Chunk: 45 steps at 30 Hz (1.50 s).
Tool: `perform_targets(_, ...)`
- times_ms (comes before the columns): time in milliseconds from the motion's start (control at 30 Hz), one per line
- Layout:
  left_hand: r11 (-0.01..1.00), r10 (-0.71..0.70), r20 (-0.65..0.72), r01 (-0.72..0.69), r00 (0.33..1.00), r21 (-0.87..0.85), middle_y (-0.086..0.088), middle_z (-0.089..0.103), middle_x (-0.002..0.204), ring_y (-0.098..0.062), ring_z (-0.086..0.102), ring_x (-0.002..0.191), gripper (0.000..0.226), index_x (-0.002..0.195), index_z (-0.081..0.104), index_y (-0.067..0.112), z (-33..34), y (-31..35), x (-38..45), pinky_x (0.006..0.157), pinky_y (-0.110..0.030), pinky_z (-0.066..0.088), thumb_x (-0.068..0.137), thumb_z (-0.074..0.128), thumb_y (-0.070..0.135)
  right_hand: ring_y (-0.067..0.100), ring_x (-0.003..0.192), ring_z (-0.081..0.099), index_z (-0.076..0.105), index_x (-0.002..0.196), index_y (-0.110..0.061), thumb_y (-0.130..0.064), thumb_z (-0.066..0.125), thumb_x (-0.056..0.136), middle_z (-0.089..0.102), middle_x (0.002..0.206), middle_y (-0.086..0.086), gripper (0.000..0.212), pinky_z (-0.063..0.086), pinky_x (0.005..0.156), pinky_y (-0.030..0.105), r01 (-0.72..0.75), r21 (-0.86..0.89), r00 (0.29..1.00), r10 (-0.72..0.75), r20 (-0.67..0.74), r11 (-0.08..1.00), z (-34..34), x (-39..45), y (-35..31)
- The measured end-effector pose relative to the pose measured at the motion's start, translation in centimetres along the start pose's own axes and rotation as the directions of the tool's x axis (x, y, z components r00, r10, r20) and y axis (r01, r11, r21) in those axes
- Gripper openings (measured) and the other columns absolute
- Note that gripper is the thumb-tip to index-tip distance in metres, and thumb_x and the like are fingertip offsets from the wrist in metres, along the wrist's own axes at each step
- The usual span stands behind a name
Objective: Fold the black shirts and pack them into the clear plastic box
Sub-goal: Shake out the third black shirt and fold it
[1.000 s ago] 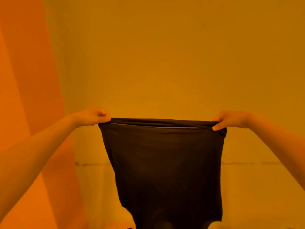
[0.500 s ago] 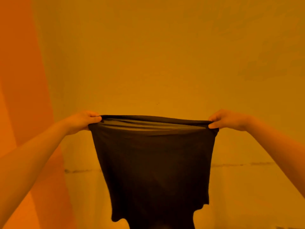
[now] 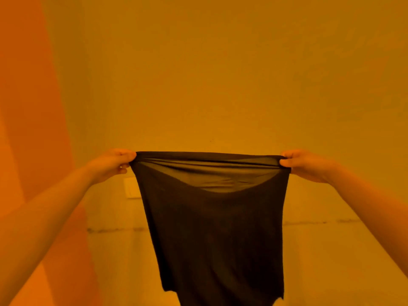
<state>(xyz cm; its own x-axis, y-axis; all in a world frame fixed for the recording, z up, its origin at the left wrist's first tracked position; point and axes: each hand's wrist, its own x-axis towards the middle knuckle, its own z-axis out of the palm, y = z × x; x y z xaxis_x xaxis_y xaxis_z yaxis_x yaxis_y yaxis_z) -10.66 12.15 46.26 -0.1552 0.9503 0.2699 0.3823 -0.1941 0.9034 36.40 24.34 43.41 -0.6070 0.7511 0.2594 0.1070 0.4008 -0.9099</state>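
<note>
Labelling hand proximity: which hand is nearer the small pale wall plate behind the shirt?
Left. The left hand pinches the thin black shirt just above and left of the small pale wall plate; the right hand holds the far corner.

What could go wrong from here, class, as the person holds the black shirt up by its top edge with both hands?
1. The left hand and right hand pinch only the corners of the black shirt, so the thin fabric may slip free.
2. The near layer of the top edge sags in the middle, so a fold could set unevenly.
3. No box or surface is in view, so lowering it is partly blind.
</note>
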Motion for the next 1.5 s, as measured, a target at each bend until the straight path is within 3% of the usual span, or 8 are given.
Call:
perform_targets(200,0.773,0.041,0.112,-0.103,0.993,0.626,-0.003,0.053,0.067,-0.015,0.045,0.063,0.022,0.076,0.062,0.014,-0.9,1.6,-1.0,0.062,-0.025,0.035,0.094,0.05,0.012,0.001,0.052,0.05,0.066,0.058,-0.012,-0.025,0.081,0.065,0.056,0.052,-0.008,0.021,0.036,0.059,0.021,-0.148,-0.6,0.983,0.186,0.002,0.786,-2.4,-0.8,-2.1)
perform_targets(400,0.393,0.227,0.195,-0.273,0.954,0.878,-0.014,0.06,0.095,-0.028,0.055,0.094,0.016,0.087,0.069,-0.001,0.5,1.5,0.0,0.079,-0.028,0.035,0.086,0.062,0.013,0.011,0.057,0.043,0.051,0.056,-0.013,-0.022,0.061,0.089,0.044,0.057,-0.003,0.035,0.032,0.06,0.027,-0.138,-0.879,0.985,0.155,-0.074,0.457,-3.0,-0.4,-3.5)
perform_targets(667,0.773,0.119,-0.065,-0.052,0.991,0.632,-0.003,0.054,0.064,-0.016,0.048,0.062,0.019,0.078,0.066,0.006,1.7,2.2,-0.2,0.054,-0.023,0.034,0.089,0.06,0.02,0.012,0.067,0.051,0.065,0.068,-0.016,-0.011,0.067,0.082,0.059,0.069,0.004,0.015,0.037,0.061,0.023,-0.145,-0.697,0.947,-0.107,-0.304,0.702,-4.0,-2.7,-4.7)
perform_targets(833,0.802,0.156,-0.038,-0.104,0.987,0.589,0.0,0.051,0.058,-0.012,0.041,0.053,0.021,0.063,0.064,0.013,2.6,2.7,-0.2,0.05,-0.022,0.029,0.083,0.067,0.021,0.013,0.072,0.056,0.067,0.074,-0.023,-0.016,0.071,0.079,0.064,0.075,0.001,0.01,0.041,0.067,0.025,-0.199,-0.769,0.972,0.022,-0.234,0.608,-4.6,-2.9,-5.2)
perform_targets(1100,0.94,0.147,0.077,-0.115,0.986,-0.322,0.008,0.064,0.058,-0.007,0.058,0.061,0.024,0.054,0.07,0.019,2.7,3.4,0.7,0.059,-0.015,0.049,0.044,0.09,0.029,0.005,0.049,0.047,0.06,0.073,-0.01,-0.002,0.062,0.082,0.049,0.064,0.004,0.012,0.042,0.05,0.013,-0.166,-0.371,0.963,0.069,-0.261,0.914,-4.6,-3.5,-4.4)
perform_targets(1200,0.972,0.125,0.163,-0.088,0.979,-0.219,0.008,0.052,0.048,-0.001,0.049,0.044,0.047,0.048,0.066,0.02,2.3,3.4,0.0,0.052,-0.015,0.045,0.019,0.092,0.045,0.003,0.033,0.035,0.06,0.064,-0.013,-0.033,0.091,0.041,0.038,0.047,-0.002,0.043,0.044,0.048,0.013,-0.131,-0.027,0.975,0.124,-0.183,0.991,-4.9,-3.9,-3.3)
perform_targets(1300,0.975,0.024,0.216,-0.07,0.976,0.211,-0.002,0.051,0.065,-0.015,0.046,0.066,0.02,0.055,0.069,0.024,2.0,3.3,-0.6,0.062,-0.024,0.037,0.067,0.076,0.038,0.002,0.029,0.029,0.066,0.057,-0.023,-0.044,0.093,0.02,0.033,0.037,-0.008,0.051,0.046,0.048,0.013,-0.063,0.119,0.986,0.081,-0.148,0.991,-5.3,-4.0,-2.4)
perform_targets(1500,0.8,0.053,0.117,-0.112,0.992,0.59,-0.001,0.051,0.062,-0.014,0.042,0.06,0.015,0.074,0.068,0.011,1.8,2.8,-0.8,0.057,-0.024,0.031,0.087,0.062,0.019,0.008,0.061,0.063,0.064,0.075,-0.006,-0.014,0.074,0.066,0.062,0.072,0.006,0.016,0.051,0.057,0.015,-0.185,-0.197,0.976,0.156,-0.154,0.963,-4.2,-3.8,-3.1)
